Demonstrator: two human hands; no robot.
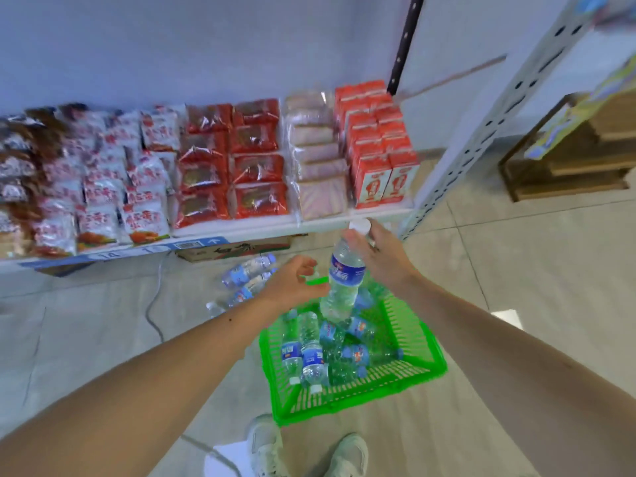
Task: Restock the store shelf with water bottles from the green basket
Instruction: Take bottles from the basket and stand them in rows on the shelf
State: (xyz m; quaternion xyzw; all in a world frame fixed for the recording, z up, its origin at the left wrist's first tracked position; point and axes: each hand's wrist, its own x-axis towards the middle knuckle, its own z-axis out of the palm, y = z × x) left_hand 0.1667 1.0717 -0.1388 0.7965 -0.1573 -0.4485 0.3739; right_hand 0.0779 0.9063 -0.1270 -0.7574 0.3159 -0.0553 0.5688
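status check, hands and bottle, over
Right hand grips water bottle by its neck, above green basket. Left hand open beside it. Bottles on the floor under shelf.

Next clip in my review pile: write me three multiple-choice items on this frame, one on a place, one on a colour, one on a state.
1. Where do the bottles already out of the green basket lie?
A. on the floor under the shelf
B. on the shelf beside the red cartons
C. on the wooden stand

2. What colour is the cap of the held water bottle?
A. blue
B. white
C. green

3. What is the left hand doing?
A. gripping a bottle
B. resting on the basket rim
C. holding nothing, fingers loosely curled

Answers:
1 A: the loose bottles lie on the tiles below the shelf edge.
2 B: a white cap shows above the right hand, which grips the bottle near its neck.
3 C: the left hand is close to the bottle, and nothing is in it.
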